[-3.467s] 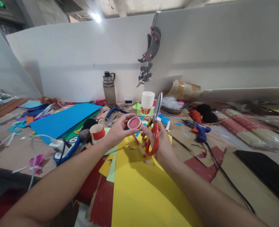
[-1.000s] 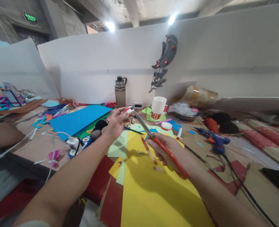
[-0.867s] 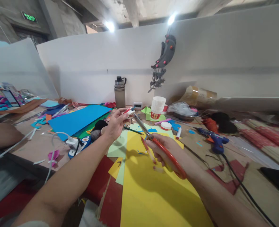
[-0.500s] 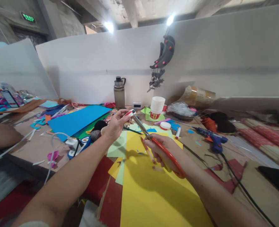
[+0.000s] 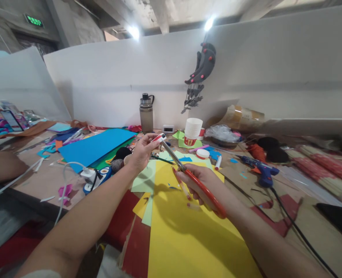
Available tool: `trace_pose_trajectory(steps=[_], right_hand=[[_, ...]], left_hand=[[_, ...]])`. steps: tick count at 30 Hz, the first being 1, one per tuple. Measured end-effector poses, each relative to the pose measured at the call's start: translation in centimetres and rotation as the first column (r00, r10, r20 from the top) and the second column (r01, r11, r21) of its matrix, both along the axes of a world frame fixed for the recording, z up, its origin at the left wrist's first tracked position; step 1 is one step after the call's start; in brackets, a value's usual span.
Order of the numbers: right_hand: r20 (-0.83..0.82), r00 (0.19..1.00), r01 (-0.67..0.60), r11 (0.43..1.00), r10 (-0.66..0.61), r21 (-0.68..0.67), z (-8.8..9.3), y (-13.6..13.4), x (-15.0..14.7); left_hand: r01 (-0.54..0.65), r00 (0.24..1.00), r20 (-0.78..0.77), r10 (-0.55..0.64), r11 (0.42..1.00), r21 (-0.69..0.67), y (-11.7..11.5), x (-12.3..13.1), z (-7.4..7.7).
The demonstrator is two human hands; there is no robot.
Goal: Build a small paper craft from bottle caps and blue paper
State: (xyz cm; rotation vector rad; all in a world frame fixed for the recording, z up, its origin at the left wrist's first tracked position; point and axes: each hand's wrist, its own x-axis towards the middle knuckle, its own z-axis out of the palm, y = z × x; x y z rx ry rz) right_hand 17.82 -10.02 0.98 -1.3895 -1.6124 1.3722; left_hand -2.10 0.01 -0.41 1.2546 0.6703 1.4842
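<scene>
My left hand (image 5: 143, 153) pinches a small red and white piece (image 5: 159, 138) with a dark mark, possibly cut from a paper cup. Red-handled scissors (image 5: 201, 189) are gripped in my right hand (image 5: 201, 181), their blades pointing away from me and their tips at that piece. Whether the blades are fully closed cannot be made out. Both hands are above a large yellow sheet (image 5: 194, 239), where thin red and white strips and small blue scraps lie. Pale green paper (image 5: 143, 175) shows from under the yellow sheet.
Stacked paper cups (image 5: 193, 127) and a bottle (image 5: 146, 116) stand at the back. On the right lies a glue gun (image 5: 260, 170) with its cord running forward. Blue card (image 5: 97, 146) and a power strip (image 5: 100, 179) are on the left. Another person's arm (image 5: 4, 168) is at far left.
Both hands stay nearly in place. The scissors' handles have come closer together, and the hanging grey ornament has swung slightly right.
</scene>
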Motion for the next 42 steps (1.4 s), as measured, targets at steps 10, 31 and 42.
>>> trace_pose_trajectory(steps=[10, 31, 42], right_hand=[[0.001, 0.999, 0.054, 0.991, -0.055, -0.119, 1.1, -0.7, -0.6], [0.059, 0.998, 0.024, 0.993, -0.018, -0.113, 1.0, -0.5, -0.7], [0.027, 0.999, 0.038, 0.999, -0.037, -0.028, -0.1, 0.1, -0.5]], left_hand=[[-0.006, 1.0, 0.0, 0.006, 1.0, 0.006, 0.0, 0.0, 0.0], [0.057, 0.998, 0.033, -0.056, 0.998, -0.028, 0.1, -0.2, -0.1], [0.067, 0.997, 0.027, -0.067, 0.997, -0.029, 0.1, -0.3, -0.1]])
